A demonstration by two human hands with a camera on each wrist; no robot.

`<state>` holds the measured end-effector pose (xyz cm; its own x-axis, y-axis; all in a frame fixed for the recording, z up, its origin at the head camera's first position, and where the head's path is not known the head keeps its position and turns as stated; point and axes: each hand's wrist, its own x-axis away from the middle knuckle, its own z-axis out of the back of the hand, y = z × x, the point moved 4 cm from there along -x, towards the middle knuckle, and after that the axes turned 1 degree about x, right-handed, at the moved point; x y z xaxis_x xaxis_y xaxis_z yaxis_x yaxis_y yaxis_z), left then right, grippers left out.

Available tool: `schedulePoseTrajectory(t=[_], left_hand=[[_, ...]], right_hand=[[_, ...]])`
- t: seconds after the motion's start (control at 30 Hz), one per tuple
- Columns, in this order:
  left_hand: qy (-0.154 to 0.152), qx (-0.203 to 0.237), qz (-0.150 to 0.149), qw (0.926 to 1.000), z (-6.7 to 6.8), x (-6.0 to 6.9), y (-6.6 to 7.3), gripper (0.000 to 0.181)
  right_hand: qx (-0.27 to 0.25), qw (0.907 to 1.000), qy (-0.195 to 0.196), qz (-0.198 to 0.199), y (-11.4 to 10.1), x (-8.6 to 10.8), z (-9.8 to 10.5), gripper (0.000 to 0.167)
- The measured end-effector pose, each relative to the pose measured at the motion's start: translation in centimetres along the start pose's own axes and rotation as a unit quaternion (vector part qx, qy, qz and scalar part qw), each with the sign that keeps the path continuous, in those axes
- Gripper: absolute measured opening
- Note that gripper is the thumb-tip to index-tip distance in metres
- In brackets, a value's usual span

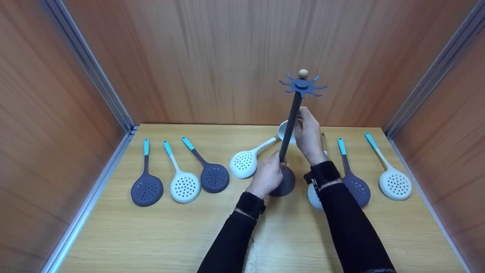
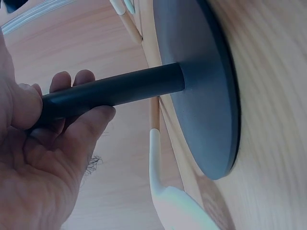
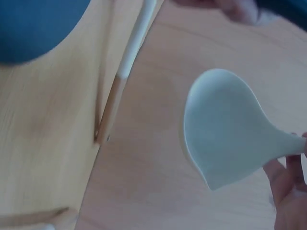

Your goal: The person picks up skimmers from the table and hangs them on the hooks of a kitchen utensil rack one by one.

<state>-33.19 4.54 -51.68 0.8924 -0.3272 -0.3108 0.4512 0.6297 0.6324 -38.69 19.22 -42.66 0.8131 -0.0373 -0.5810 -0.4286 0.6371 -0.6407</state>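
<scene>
My left hand (image 1: 267,175) grips the lower part of a dark pole of a utensil stand (image 1: 292,121), just above its round base (image 2: 201,96). At the top of the pole sits a blue-grey wheel of curved hooks (image 1: 302,85). A pale, wood-coloured rounded end (image 1: 303,73) shows behind that wheel; what it belongs to is hidden. My right hand (image 1: 308,134) holds a white ladle (image 3: 225,127) by its neck, bowl downward, beside the pole. In the head view the ladle's bowl is partly behind the pole.
Left of the stand lie a dark skimmer (image 1: 147,189), white skimmer (image 1: 185,187), another dark skimmer (image 1: 215,178) and a wooden-handled white skimmer (image 1: 243,164). Rightward lie a partly hidden white utensil (image 1: 314,198), dark skimmer (image 1: 358,187) and white skimmer (image 1: 395,184). Wooden panels enclose the table.
</scene>
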Motion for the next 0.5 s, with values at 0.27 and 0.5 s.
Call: schedulePoseTrajectory(t=[0.27, 0.5], left_hand=[[-0.022, 0.023, 0.032, 0.9990, 0.5, 0.2, -0.8, 0.010], [-0.016, 0.013, 0.019, 0.9996, 0.5, 0.2, -1.0, 0.005]], right_hand=[[0.036, 0.9989, -0.026, -0.016, 0.2, 0.1, -0.1, 0.018], [-0.019, 0.9962, -0.082, 0.023, -0.2, 0.8, -1.4, 0.018]])
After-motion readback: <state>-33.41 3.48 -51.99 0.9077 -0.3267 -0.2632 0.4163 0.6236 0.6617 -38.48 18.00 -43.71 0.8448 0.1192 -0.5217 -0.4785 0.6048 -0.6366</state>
